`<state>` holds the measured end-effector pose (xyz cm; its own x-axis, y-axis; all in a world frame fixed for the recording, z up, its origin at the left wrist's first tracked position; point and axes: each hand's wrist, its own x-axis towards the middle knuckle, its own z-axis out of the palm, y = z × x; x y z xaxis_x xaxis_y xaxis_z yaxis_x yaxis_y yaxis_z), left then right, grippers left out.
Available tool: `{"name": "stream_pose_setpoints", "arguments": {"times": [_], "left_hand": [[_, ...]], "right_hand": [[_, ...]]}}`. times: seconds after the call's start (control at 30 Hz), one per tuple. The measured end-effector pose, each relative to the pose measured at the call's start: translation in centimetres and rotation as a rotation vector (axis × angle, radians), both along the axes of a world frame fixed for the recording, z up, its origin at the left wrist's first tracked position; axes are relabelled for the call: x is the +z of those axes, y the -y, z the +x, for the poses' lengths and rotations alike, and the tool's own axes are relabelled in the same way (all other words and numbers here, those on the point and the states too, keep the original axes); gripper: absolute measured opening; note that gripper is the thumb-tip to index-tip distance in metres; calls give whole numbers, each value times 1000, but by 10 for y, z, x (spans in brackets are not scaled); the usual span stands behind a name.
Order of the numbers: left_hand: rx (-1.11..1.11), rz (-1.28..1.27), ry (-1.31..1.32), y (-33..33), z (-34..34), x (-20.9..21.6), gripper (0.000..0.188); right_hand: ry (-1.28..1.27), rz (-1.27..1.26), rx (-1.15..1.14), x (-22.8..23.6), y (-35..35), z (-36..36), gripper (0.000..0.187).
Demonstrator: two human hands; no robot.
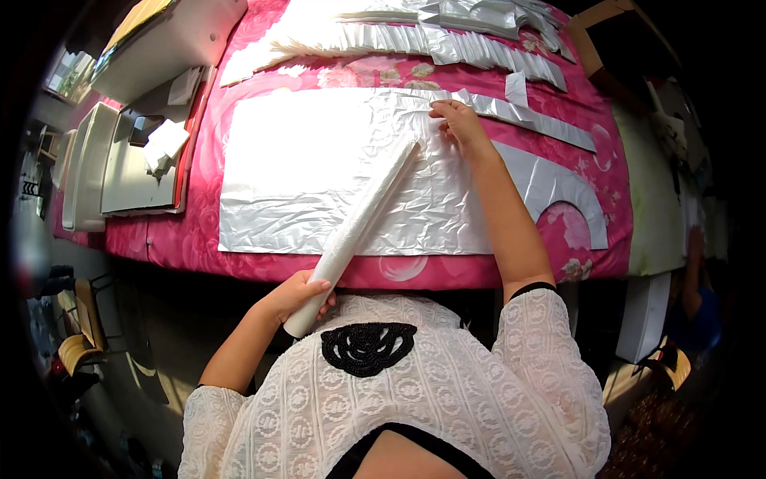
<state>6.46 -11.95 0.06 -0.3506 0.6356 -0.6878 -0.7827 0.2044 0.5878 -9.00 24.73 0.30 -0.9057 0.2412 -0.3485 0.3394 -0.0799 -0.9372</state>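
Observation:
A large silver foil sheet (319, 176) lies flat on the pink flowered table cover (239, 263). My left hand (299, 297) grips the near end of a long white roll (359, 223), which slants up and to the right across the sheet. My right hand (456, 121) presses down on the sheet's far right corner, fingers spread on the foil, next to a silver strip (527, 116). A curved silver cut piece (558, 188) rests right of my right forearm.
Pleated silver and white strips (415, 36) are piled along the table's far edge. White foam trays (136, 160) and boxes (167, 40) sit at the left. Chairs (76, 335) stand at lower left. Another person (702, 303) sits at right, beside a white-covered table (650, 184).

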Motion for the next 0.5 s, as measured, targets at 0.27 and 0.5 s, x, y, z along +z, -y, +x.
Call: {"name": "stream_pose_setpoints", "arguments": {"times": [0.27, 0.5], "left_hand": [[-10, -31, -45, 0, 3, 0, 38], [-53, 4, -16, 17, 8, 8, 47]], "right_hand": [[70, 75, 641, 12, 8, 5, 19], [18, 239, 317, 4, -18, -7, 15]]}}
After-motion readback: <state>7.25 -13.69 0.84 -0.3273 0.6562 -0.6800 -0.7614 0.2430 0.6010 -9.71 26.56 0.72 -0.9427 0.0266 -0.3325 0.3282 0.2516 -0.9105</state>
